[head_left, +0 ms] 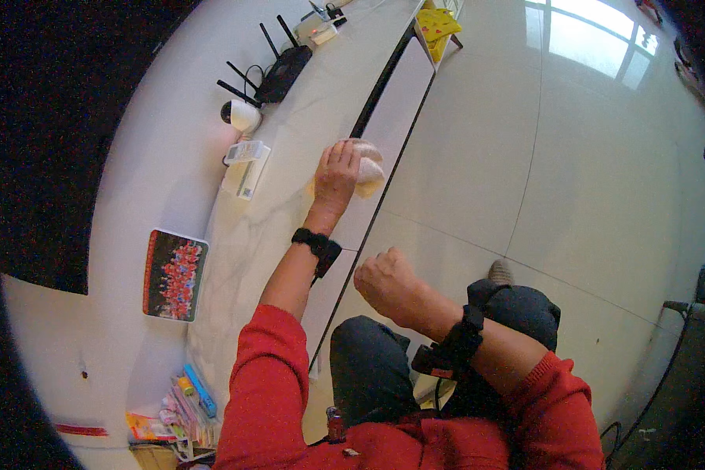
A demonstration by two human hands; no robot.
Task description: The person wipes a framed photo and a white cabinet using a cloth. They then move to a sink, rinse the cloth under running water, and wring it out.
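Observation:
My left hand (336, 176) presses on a folded cloth (371, 170), pale with yellow and brownish parts. The cloth lies at the front edge of a low, long cabinet (288, 194) with a white, marble-patterned top, and part of it hangs over the edge. My palm and fingers cover some of it. Above my knees, in front of the cabinet, my right hand (388, 288) is curled into a loose fist. Nothing shows in it, and it is apart from the cloth. Both wrists wear black straps with small devices.
Along the wall stand a black router (285, 70) with several antennas, a white camera (244, 116), a remote control (244, 151) and a framed group picture (175, 276). Papers and small items (188, 405) sit at the near end. A yellow bag (437, 26) hangs at the far end.

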